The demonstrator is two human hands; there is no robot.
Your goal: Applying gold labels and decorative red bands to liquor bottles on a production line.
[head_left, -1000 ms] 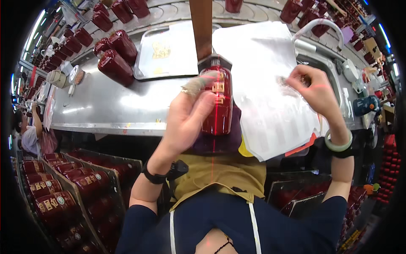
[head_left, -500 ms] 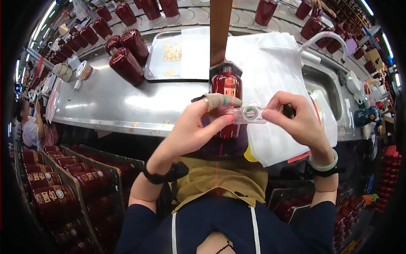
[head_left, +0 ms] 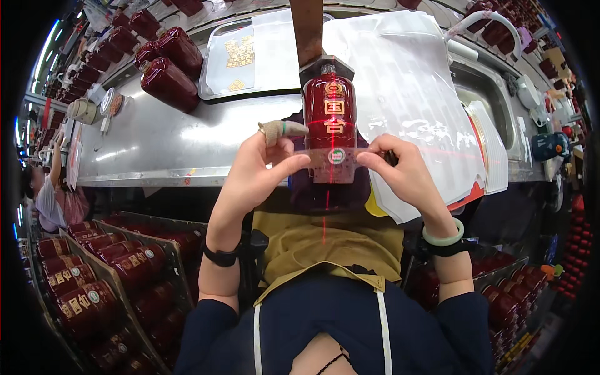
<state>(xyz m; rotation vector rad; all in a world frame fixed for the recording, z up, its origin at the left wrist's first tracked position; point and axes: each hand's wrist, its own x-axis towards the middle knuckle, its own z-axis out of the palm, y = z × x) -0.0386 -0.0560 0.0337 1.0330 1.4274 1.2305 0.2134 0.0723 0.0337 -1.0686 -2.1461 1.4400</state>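
A dark red glass bottle [head_left: 317, 103] lies on its back before me, its neck away from me in a dark holder [head_left: 309, 72]. Gold characters run down its front, and red light lines cross it. Over its lower part stretches a clear film strip [head_left: 321, 164] bearing a round green-and-white sticker [head_left: 337, 155]. My left hand [head_left: 247, 169] pinches the strip's left end; its forefinger wears a beige fabric cover and points toward the bottle. At the strip's other end, my right hand [head_left: 406, 172] grips it between thumb and fingers. Whether the sticker touches the glass I cannot tell.
A white sheet [head_left: 400, 81] covers the bench to the right, beside a sink [head_left: 481, 94]. At the left stand several red bottles [head_left: 169, 84] and a tray [head_left: 219, 94] with gold pieces. Crates of bottles [head_left: 87, 300] flank me below. A brown post [head_left: 307, 31] rises behind the holder.
Both hands have drawn toward me and moved apart, bringing the strip and sticker over the bottle's lower front. More of the bottle's gold characters now show. The view has shifted slightly.
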